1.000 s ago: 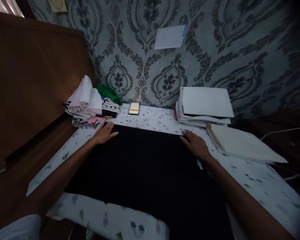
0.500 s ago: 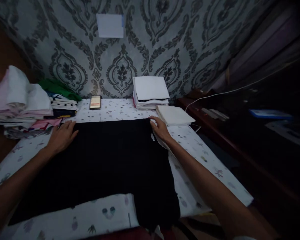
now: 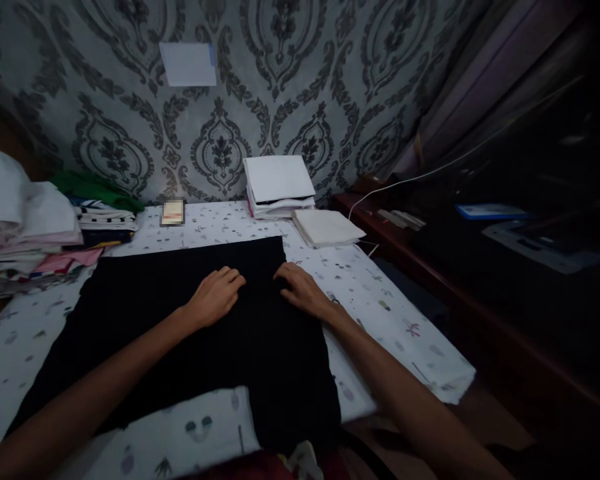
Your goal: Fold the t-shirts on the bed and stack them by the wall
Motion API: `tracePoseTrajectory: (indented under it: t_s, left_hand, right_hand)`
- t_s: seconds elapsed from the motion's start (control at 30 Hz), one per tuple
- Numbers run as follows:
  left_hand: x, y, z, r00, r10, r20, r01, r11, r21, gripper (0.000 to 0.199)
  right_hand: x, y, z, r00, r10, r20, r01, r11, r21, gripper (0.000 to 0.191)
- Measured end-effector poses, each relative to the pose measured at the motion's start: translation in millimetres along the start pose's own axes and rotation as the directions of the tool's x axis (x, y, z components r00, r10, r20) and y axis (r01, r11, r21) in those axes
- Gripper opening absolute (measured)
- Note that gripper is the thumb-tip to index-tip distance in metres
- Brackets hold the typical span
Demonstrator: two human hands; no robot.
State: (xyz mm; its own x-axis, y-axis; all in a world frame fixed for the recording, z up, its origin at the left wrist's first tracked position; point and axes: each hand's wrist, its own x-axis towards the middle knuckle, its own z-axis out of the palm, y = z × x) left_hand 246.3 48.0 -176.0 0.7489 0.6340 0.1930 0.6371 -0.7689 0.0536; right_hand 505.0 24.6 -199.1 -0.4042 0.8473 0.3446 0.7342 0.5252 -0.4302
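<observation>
Black cloth (image 3: pixel 220 357): under both hands, longer left to right
Right hand (image 3: pixel 305 291): nearer its right edge
Left hand (image 3: pixel 216 297): farther in
Grip: loosely curled; pinching, cannot tell

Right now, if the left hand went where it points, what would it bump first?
Probably the right hand, across the black cloth; depth is unclear, so it might pass toward the cream stack.

"What carries everything?"

"A cloth-covered surface (image 3: pixel 420 357), white with small prints, across the middle and lower frame."

"And directly on it?"

"Black fabric (image 3: pixel 265 340) at centre, folded clothes (image 3: pixel 35 220) at left, a pixelated item (image 3: pixel 173 213) upper left, a white stack (image 3: pixel 280 180) upper centre, a cream stack (image 3: pixel 329 227) beside that."
</observation>
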Motion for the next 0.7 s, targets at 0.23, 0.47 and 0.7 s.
tracePoseTrajectory:
  t_s: [0.23,0.47,0.7]
  left_hand:
    - [-5,-11,10.8,0.982,-0.082,-0.171,0.04,0.972,-0.233,0.026]
    - [-7,-9,11.1,0.987,-0.025,-0.157,0.0,0.987,-0.162,0.025]
    - [-5,-7,9.5,0.995,0.008,-0.098,-0.015,0.997,-0.075,0.034]
  right_hand:
    - [-1,-3,-7,0.987,-0.109,-0.119,0.117,0.991,0.063,0.031]
    - [-5,6,-15,0.987,-0.158,0.025,0.156,0.985,0.074,0.026]
    - [-7,-8,-19,0.999,-0.032,-0.021,0.034,0.991,0.129,0.02]
